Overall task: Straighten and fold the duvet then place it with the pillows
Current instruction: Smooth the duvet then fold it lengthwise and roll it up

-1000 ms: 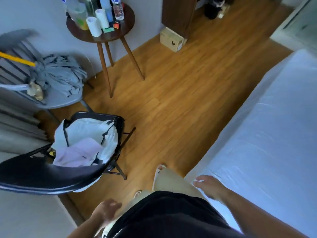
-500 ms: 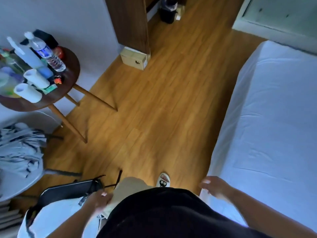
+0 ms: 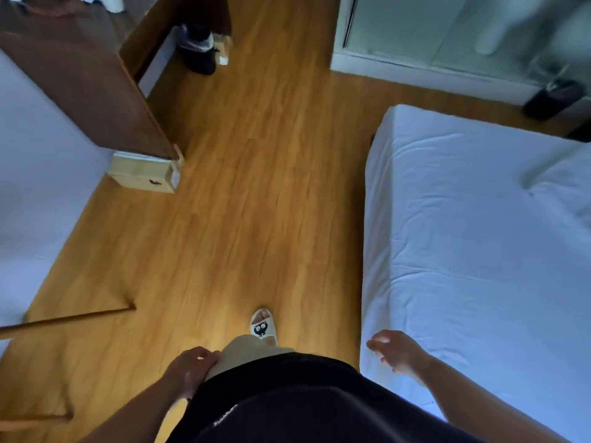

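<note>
**A:** Beside the low bed with the smooth white sheet (image 3: 447, 266), on the honey-coloured wooden plank floor (image 3: 256, 187): which step is this?

**B:** The approach, I'd judge. Nothing is being handled. The left hand (image 3: 192, 366) rests against the beige trouser leg, fingers loosely curled round nothing. The right hand (image 3: 396, 351) hangs over the bed's near edge, fingers slack and empty.

**A:** And the duvet?

**B:** Hard to say. A puffy white fold of bedding (image 3: 559, 183) lies at the far right of the mattress, cut off by the frame. It may be the duvet or a pillow; I cannot tell which. It is well apart from both hands.

**A:** So the next move?

**B:** Probably to go along the bed toward that fold; one foot in a white slipper with a black cartoon face (image 3: 263, 326) is already forward. Then find a hem or corner with both hands before any straightening. The small pale cardboard box (image 3: 144, 174) by the wall is off that route.
</note>
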Tool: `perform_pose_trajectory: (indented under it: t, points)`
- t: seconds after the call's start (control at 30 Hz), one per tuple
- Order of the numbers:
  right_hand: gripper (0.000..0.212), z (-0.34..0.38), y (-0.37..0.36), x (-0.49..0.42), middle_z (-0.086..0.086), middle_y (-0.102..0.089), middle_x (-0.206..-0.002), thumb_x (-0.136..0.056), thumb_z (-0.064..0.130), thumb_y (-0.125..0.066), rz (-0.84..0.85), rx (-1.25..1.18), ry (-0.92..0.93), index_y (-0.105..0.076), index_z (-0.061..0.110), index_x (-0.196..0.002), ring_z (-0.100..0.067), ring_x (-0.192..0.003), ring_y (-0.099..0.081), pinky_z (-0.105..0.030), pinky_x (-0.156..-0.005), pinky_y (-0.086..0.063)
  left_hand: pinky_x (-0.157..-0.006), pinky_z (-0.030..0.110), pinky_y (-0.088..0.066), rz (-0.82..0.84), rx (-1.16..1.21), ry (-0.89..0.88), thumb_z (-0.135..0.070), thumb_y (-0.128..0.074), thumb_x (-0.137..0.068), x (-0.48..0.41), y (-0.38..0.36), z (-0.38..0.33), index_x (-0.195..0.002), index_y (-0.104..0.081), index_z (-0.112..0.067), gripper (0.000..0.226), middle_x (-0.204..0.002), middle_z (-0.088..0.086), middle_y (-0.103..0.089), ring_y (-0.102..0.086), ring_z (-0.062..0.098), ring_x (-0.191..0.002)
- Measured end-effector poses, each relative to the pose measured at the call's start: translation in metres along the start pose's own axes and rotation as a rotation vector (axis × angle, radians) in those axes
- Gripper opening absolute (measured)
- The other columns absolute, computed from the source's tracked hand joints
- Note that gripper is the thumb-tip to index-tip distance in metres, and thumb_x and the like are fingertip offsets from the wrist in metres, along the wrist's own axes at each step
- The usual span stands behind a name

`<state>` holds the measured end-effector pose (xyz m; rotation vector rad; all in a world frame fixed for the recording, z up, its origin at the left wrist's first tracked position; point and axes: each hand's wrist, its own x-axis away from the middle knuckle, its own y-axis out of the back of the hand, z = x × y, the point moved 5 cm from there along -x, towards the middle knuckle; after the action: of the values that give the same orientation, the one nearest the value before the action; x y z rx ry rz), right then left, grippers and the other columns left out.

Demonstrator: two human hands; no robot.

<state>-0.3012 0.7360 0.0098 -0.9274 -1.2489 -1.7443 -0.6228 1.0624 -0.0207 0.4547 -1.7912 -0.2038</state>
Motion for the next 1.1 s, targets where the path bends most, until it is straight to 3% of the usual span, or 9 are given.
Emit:
perform_pose_trajectory:
  t: [0.17, 0.27, 0.33, 0.43, 0.5, 0.57, 0.73, 0.93, 1.1]
  points:
    - [0.022, 0.062, 0.076, -0.040, 0.003, -0.070, -0.110, -0.089, 0.046, -0.068, -0.047, -0.145, -0.046, -0.070, 0.029, -0.104, -0.016, -0.099, -0.069, -0.034, -0.079, -0.056, -0.077, 0.032, -0.049, 0.076, -0.155, 0.009, -0.038, -0.065, -0.093, -0.073, 0.065, -0.132, -0.104, -0.067, -0.011, 0.030, -0.112, 0.019, -0.069, -0.066, 0.037, -0.095]
    - [0.025, 0.094, 0.122, -0.077, 0.001, -0.070, -0.111, -0.088, 0.044, -0.070, -0.061, -0.197, -0.078, -0.069, 0.027, -0.106, -0.018, -0.096, -0.071, -0.037, -0.080, -0.057, -0.047, 0.019, -0.038, 0.063, -0.059, -0.016, -0.017, -0.065, -0.096, -0.092, 0.100, -0.230, -0.102, -0.064, 0.005, 0.023, -0.083, 0.019, -0.057, -0.051, 0.026, -0.058]
    - [0.026, 0.115, 0.157, -0.110, -0.001, -0.071, -0.108, -0.090, 0.042, -0.069, -0.053, -0.204, -0.098, -0.069, 0.023, -0.108, -0.020, -0.097, -0.071, -0.040, -0.085, -0.057, -0.037, 0.014, -0.034, 0.051, -0.002, -0.020, -0.009, -0.061, -0.098, -0.110, 0.114, -0.296, -0.107, -0.060, 0.008, 0.020, -0.080, 0.016, -0.052, -0.049, 0.020, -0.053]
    - [0.024, 0.148, 0.215, -0.158, -0.001, -0.071, -0.106, -0.090, 0.042, -0.067, -0.016, -0.148, -0.089, -0.070, 0.022, -0.103, -0.021, -0.098, -0.068, -0.038, -0.089, -0.055, -0.055, 0.022, -0.043, 0.027, -0.025, -0.061, -0.024, -0.062, -0.098, -0.141, 0.125, -0.381, -0.108, -0.064, -0.003, 0.023, -0.098, 0.016, -0.065, -0.059, 0.025, -0.074]
    - [0.026, 0.177, 0.259, -0.183, 0.004, -0.069, -0.109, -0.090, 0.046, -0.065, 0.024, -0.057, -0.041, -0.070, 0.025, -0.105, -0.016, -0.100, -0.065, -0.032, -0.091, -0.051, -0.055, 0.022, -0.042, 0.007, -0.064, -0.045, -0.027, -0.064, -0.097, -0.155, 0.133, -0.438, -0.107, -0.066, -0.006, 0.024, -0.097, 0.015, -0.067, -0.059, 0.026, -0.072]
    - [0.029, 0.206, 0.305, -0.205, 0.007, -0.069, -0.104, -0.090, 0.051, -0.063, 0.047, -0.014, -0.001, -0.069, 0.028, -0.106, -0.015, -0.097, -0.067, -0.028, -0.086, -0.049, -0.055, 0.024, -0.044, 0.016, -0.113, -0.059, -0.026, -0.067, -0.094, -0.170, 0.135, -0.493, -0.104, -0.069, -0.006, 0.022, -0.093, 0.014, -0.067, -0.057, 0.025, -0.068]
    - [0.028, 0.276, 0.449, -0.264, 0.000, -0.071, -0.106, -0.092, 0.042, -0.065, -0.035, -0.145, -0.017, -0.069, 0.022, -0.111, -0.020, -0.096, -0.072, -0.024, -0.066, -0.046, -0.086, 0.033, -0.048, -0.073, -0.344, -0.190, -0.050, -0.054, -0.092, -0.209, 0.145, -0.650, -0.099, -0.064, -0.040, 0.016, -0.110, -0.010, -0.063, -0.061, 0.017, -0.102]
    - [0.026, 0.336, 0.579, -0.335, -0.004, -0.071, -0.094, -0.094, 0.035, -0.067, -0.124, -0.321, -0.095, -0.067, 0.017, -0.113, -0.018, -0.083, -0.071, -0.019, -0.054, -0.043, -0.092, 0.032, -0.050, 0.029, -0.453, -0.262, -0.042, -0.056, -0.093, -0.272, 0.159, -0.822, -0.101, -0.068, -0.030, 0.018, -0.113, -0.008, -0.066, -0.062, 0.014, -0.102]
    - [0.028, 0.378, 0.634, -0.375, -0.010, -0.068, -0.093, -0.096, 0.031, -0.064, -0.139, -0.458, -0.197, -0.067, 0.010, -0.114, -0.020, -0.075, -0.062, -0.026, -0.061, -0.041, -0.086, 0.027, -0.045, 0.086, -0.663, -0.392, -0.044, -0.056, -0.094, -0.333, 0.179, -0.981, -0.107, -0.066, -0.029, 0.022, -0.110, -0.010, -0.065, -0.059, 0.013, -0.104]
